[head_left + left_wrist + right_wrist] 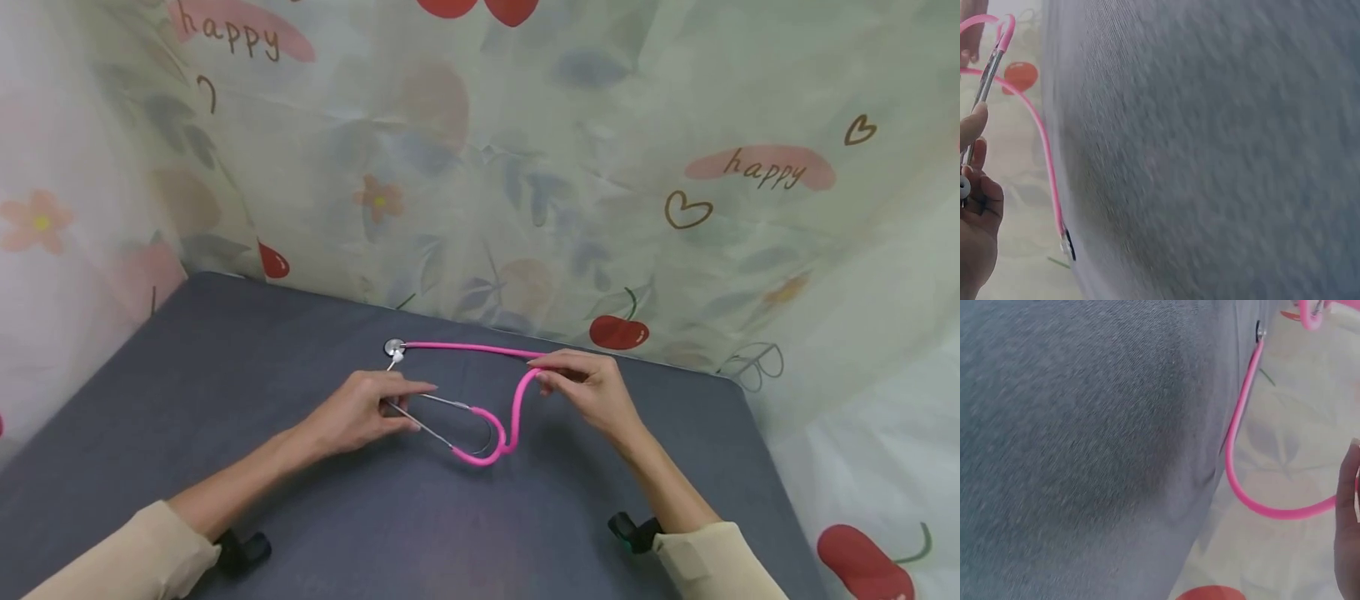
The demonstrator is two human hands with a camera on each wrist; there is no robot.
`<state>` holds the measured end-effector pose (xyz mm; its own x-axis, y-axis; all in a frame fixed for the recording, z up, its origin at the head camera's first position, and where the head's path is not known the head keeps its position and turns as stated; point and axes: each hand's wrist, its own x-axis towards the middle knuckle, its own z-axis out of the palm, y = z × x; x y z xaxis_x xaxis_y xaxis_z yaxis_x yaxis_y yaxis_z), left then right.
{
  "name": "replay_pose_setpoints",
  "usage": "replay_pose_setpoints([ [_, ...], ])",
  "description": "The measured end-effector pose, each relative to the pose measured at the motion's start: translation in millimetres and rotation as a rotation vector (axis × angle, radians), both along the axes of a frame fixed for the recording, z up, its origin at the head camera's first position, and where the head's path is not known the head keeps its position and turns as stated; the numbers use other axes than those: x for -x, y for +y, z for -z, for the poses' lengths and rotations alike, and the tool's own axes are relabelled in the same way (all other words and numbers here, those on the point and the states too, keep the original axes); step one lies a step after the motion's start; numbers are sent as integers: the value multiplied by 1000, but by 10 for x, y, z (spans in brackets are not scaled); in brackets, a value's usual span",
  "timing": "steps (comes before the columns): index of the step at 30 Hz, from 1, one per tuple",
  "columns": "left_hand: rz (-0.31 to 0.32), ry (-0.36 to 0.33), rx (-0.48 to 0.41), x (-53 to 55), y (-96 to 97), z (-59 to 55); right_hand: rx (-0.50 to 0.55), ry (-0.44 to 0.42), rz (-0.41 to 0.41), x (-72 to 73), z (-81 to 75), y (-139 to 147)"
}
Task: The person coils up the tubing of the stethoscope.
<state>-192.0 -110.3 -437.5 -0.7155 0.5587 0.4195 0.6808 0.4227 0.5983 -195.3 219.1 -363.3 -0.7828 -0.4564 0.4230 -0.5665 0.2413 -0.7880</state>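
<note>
A stethoscope with pink tubing point(480, 347) and silver metal ear tubes point(426, 427) stretches between my two hands. My left hand point(367, 412) grips the ear tubes between thumb and fingers, with a white eartip point(397, 356) showing just beyond the knuckles. My right hand point(588, 387) pinches the pink tubing with thumb and fingertips, and the tube bends back there. The round chest piece point(394, 347) lies near the far edge of the table, beyond the left hand. In the left wrist view another eartip point(964, 187) shows by the fingers.
A grey cloth-covered table point(450, 533) spreads beneath both hands. Behind it hangs a printed curtain point(487, 192) with cherries and flowers, close along the far edge. Black straps point(243, 552) sit at both wrists by the cream sleeves point(138, 554).
</note>
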Motion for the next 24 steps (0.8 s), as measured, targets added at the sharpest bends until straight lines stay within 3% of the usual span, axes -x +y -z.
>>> replay_pose_setpoints([
  [9,7,-6,-82,-57,146,-57,96,-70,-68,85,85,-166],
  [16,-9,-9,-121,-78,239,-49,106,-160,-61,115,201,-294],
  [24,-104,-23,-127,-99,341,-35,85,-212,-30,95,277,-396],
])
